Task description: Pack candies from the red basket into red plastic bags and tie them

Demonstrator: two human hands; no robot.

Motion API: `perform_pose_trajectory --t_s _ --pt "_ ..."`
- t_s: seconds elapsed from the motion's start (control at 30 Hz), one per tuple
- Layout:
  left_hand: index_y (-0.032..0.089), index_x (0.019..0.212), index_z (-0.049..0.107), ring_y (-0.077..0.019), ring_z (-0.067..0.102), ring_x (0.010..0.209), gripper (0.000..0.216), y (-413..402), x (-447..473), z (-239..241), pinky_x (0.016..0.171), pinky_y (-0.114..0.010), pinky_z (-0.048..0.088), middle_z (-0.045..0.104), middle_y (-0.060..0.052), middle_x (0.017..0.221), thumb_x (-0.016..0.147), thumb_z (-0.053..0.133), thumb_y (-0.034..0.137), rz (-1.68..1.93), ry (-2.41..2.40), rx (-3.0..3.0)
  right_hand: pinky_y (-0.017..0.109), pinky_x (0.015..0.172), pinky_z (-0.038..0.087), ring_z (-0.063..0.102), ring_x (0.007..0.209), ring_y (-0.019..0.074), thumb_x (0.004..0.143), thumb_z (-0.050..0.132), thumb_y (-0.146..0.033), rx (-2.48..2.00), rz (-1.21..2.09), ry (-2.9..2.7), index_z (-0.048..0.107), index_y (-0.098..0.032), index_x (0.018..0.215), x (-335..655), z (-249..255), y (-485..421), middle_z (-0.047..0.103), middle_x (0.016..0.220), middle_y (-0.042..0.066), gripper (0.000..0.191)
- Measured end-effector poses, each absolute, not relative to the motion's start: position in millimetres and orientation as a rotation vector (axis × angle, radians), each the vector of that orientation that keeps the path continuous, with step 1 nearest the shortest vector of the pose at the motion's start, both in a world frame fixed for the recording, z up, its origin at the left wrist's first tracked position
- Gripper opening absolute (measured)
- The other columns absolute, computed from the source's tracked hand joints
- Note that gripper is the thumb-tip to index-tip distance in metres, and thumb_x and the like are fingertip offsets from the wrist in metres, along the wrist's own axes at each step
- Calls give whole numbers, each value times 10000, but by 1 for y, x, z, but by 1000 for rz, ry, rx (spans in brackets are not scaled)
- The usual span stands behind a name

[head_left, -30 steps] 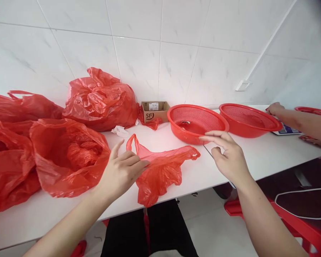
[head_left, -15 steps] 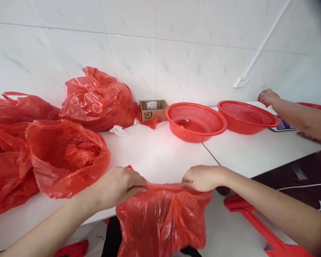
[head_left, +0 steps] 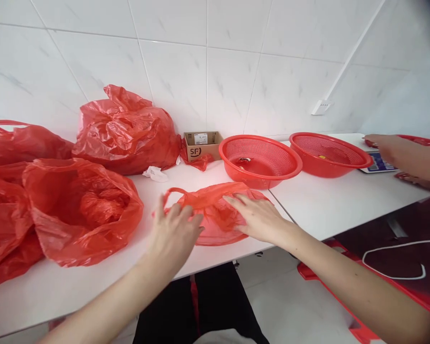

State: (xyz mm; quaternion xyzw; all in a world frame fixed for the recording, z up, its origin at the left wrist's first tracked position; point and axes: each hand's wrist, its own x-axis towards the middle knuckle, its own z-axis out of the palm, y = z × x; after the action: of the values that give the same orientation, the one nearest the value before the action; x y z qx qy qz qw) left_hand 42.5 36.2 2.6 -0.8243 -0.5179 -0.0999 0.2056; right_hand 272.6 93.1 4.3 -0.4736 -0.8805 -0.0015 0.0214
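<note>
A red plastic bag point(head_left: 220, 215) lies loosely on the white table in front of me, its handle loop sticking out to the left. My right hand point(head_left: 255, 217) rests on the bag's right part with the fingers spread flat. At the bag's left side is my left hand point(head_left: 175, 234), fingers apart and partly bent, with nothing held in them. Left of it stands an open red plastic bag point(head_left: 82, 210) with crumpled red plastic inside.
Full red bags point(head_left: 125, 131) crowd the left. Against the wall sit a small cardboard box point(head_left: 202, 147) and two red plastic colanders point(head_left: 261, 162), with white tissue point(head_left: 155, 174) nearby. At right, a co-worker's arm point(head_left: 412, 155) reaches over a scale point(head_left: 379, 163). A red stool point(head_left: 308, 271) stands below.
The red bag, gripped by both hands below the table edge, now lies on the tabletop. Both hands have let go and spread. The co-worker's hand has lowered toward the scale.
</note>
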Motion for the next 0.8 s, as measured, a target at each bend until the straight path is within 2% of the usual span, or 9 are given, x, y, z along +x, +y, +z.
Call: perform_pose_trajectory --t_s 0.07,0.13,0.27,0.37,0.43,0.5,0.6,0.7,0.8 --pt "205 934 738 -345 637 1010 204 41 56 -6 1083 -702 213 707 -120 1093 848 579 111 -351 -1352 -2341 410 814 503 629 1053 298 854 616 -312 -1378 -26 -2705 430 -234 1456 265 -1 95 582 1348 131 634" --pt "208 925 735 -370 567 1166 278 53 57 -14 1100 -718 163 638 -126 1271 829 538 37 -376 -1323 -2339 453 906 470 586 1131 312 850 628 -288 -1310 -76 -2729 487 -233 1415 261 -3 98 599 1325 128 585" --pt "242 922 745 -464 356 1365 319 92 27 -27 1068 -787 84 486 -108 1468 746 591 25 -457 -1550 -2221 464 942 450 528 1232 356 673 765 -216 -1298 91 -2990 590 -290 1331 268 -5 99 523 1424 115 686" --pt "233 971 742 -501 458 1273 384 112 0 -22 959 -810 249 510 -169 1430 729 541 13 -530 -1794 -2145 361 814 504 653 1040 277 670 682 -122 -1278 415 -3088 683 -330 1207 281 -1 95 717 1103 51 576" --pt "231 1079 709 -460 570 1159 451 114 -8 -13 881 -700 419 535 -188 1398 743 488 27 -577 -1943 -2185 318 738 513 683 936 241 686 651 -114 -1199 565 -3041 707 -358 1157 287 5 92 746 924 7 534" --pt "239 1165 665 -378 653 1036 519 109 -6 -2 787 -536 524 620 -160 1294 738 450 37 -603 -2028 -2262 313 735 523 683 948 232 749 642 -174 -1115 640 -2957 693 -366 1177 288 12 92 749 976 -6 472" --pt "235 1265 604 -261 706 852 607 98 4 8 644 -354 550 725 -93 1079 717 419 51 -738 -2133 -2474 369 869 513 645 1078 235 908 490 -204 -1073 473 -2798 644 -313 1259 278 16 97 706 1171 25 398" --pt "214 1309 582 -224 709 887 646 87 10 6 672 -310 557 701 -81 1199 693 443 76 -1240 -2383 -2802 429 945 483 596 1165 258 939 404 -132 -1139 212 -2713 587 -247 1334 263 11 106 663 1255 75 450" --pt "188 1240 633 -226 703 957 575 78 4 -3 746 -312 554 682 -103 1250 690 487 108 -1887 -2611 -2898 542 999 431 531 1245 355 800 604 -76 -1393 57 -2776 539 -236 1391 258 5 114 567 1378 135 616"
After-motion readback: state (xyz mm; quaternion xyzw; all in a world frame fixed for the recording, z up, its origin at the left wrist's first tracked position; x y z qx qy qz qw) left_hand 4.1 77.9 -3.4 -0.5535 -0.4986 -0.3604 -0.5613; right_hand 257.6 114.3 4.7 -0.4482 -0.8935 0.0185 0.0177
